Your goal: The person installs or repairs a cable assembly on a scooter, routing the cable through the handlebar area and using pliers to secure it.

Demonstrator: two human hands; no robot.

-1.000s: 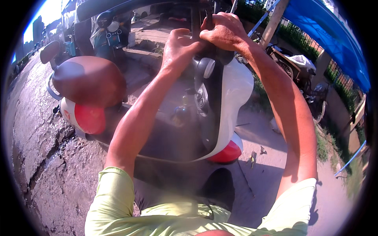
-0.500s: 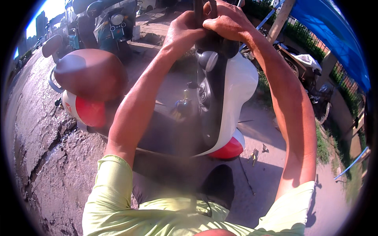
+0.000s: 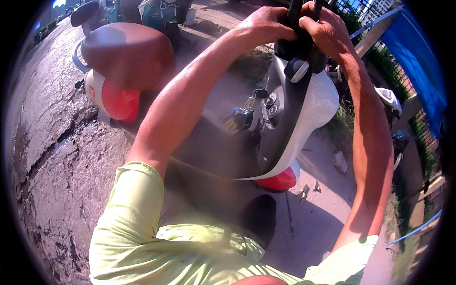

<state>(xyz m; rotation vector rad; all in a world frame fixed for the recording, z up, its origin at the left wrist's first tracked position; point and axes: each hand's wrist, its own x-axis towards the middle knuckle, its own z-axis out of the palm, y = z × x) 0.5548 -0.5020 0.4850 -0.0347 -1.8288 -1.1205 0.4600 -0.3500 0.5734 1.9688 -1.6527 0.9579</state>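
A white and red electric scooter [image 3: 323, 102] stands across in front of me, with a brown seat [image 3: 128, 52] at the left. Up at the picture's top edge, my left hand [image 3: 273, 24] closes round the black handlebar assembly [image 3: 295, 46]. My right hand [image 3: 328, 32] grips the same black part from the right, thumb bent inward. The fingertips of both hands are partly hidden behind the dark bars. Below them, a bunch of keys [image 3: 244, 114] hangs at the scooter's dark inner panel [image 3: 280, 123].
Small tools [image 3: 304, 194] lie on the concrete right of the scooter's red front fender [image 3: 279, 180]. A thin dark rod [image 3: 289, 216] lies nearer. Another vehicle [image 3: 164, 12] stands behind. A blue tarp [image 3: 411, 52] and a fence are at right; cracked wet pavement [image 3: 52, 180] at left.
My view has shifted, so the seat appears higher and the handlebar further right. Both hands stay on the handlebar part, the left forearm now stretched more to the right.
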